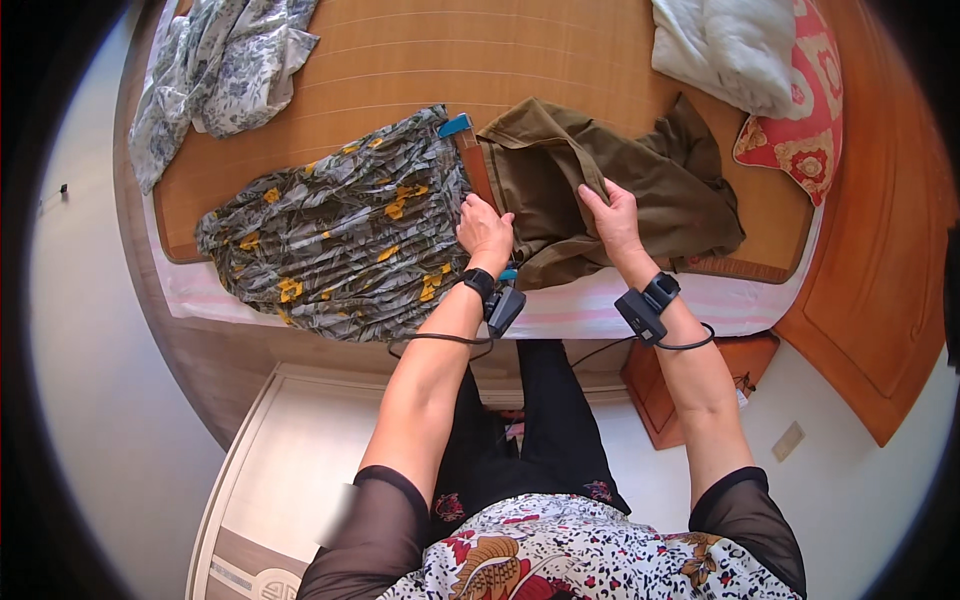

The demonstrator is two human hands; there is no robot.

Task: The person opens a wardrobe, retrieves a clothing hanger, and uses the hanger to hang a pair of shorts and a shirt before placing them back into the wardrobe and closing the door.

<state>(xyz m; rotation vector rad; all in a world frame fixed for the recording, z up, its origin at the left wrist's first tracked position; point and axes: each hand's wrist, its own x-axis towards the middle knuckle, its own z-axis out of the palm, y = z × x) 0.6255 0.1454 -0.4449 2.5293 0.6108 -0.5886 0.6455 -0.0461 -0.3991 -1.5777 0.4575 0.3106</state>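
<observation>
A grey patterned skirt (340, 230) with yellow flowers lies gathered on the bed at the left. Along its waist edge runs a reddish-brown bar (474, 170) like a clip hanger's, with a blue clip (454, 125) at its far end and another blue clip (508, 274) near the bed's front. My left hand (486, 232) is closed around the bar beside the skirt's waist; its fingertips are partly hidden. To the right, an olive-brown garment (665, 185) lies with its wide opening facing the bar. My right hand (615, 222) pinches the edge of that opening and lifts it.
A woven mat (400, 50) covers the bed. White-and-grey floral cloth (235, 75) lies at the far left. A folded white blanket (730, 50) and a red patterned pillow (800, 150) are at the far right, by the wooden headboard (870, 230). A pale cabinet (290, 430) stands behind me.
</observation>
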